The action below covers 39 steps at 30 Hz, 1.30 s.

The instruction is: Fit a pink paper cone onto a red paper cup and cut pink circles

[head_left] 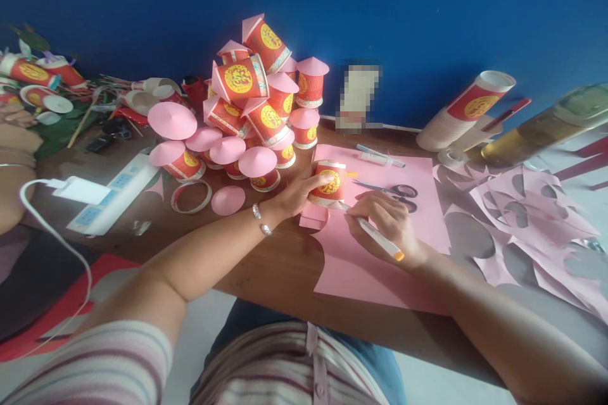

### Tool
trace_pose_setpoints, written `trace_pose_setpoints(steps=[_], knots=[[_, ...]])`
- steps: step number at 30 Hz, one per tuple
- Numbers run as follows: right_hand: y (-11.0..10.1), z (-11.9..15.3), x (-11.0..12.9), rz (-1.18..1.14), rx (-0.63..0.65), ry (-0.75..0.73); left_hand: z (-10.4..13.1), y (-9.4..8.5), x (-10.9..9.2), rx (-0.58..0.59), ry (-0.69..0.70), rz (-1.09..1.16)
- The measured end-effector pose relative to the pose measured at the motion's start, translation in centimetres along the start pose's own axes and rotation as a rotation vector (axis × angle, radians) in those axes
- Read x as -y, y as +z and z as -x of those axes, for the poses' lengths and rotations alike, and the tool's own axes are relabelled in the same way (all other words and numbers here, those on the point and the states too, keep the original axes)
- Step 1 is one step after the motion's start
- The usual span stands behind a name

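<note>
My left hand (303,195) is closed around a red paper cup (336,182) with a yellow emblem. The cup stands on a pink paper sheet (380,266), and its patterned rim faces down. In my right hand (386,218) is a white marker (377,237) with an orange end, its tip at the cup's lower edge. An orange marker cap (351,174) shows just beyond the cup. Scissors (403,191) with dark handles lie on the sheet behind my right hand. Farther back on the paper rests another marker (373,153).
Red cups with pink cone tops (256,133) are piled at back left. A tape ring (190,196) and a pink disc (228,200) lie nearby. Left is a power strip (111,196); at right are a cup stack (468,104), a bottle (541,123) and paper scraps (527,215).
</note>
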State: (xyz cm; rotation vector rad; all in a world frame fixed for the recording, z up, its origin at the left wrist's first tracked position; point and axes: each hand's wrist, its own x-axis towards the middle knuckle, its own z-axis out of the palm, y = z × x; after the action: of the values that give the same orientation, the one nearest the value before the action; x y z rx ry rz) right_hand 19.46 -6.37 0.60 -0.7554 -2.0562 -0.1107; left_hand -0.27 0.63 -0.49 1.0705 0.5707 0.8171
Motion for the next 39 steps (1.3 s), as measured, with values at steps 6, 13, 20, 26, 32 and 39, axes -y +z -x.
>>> trace_pose_setpoints(steps=[6,13,20,26,32,39], knots=[[-0.01,-0.15,0.2,-0.009,-0.005,0.002,-0.2,-0.58,0.46,0.017,0.03,-0.032],[-0.12,-0.22,0.15,-0.002,0.009,-0.003,-0.11,-0.48,0.38,0.025,0.009,-0.01],[-0.14,-0.26,0.04,-0.007,0.025,-0.008,0.08,-0.26,0.26,0.019,-0.032,0.035],[-0.14,-0.21,-0.1,0.012,0.025,0.007,0.15,-0.01,0.01,-0.004,-0.058,0.031],[-0.09,-0.18,-0.09,0.037,0.017,0.015,0.07,0.04,0.06,0.019,-0.05,0.062],[0.01,-0.09,0.02,0.029,0.018,0.01,-0.04,-0.29,0.36,0.004,-0.002,-0.002]])
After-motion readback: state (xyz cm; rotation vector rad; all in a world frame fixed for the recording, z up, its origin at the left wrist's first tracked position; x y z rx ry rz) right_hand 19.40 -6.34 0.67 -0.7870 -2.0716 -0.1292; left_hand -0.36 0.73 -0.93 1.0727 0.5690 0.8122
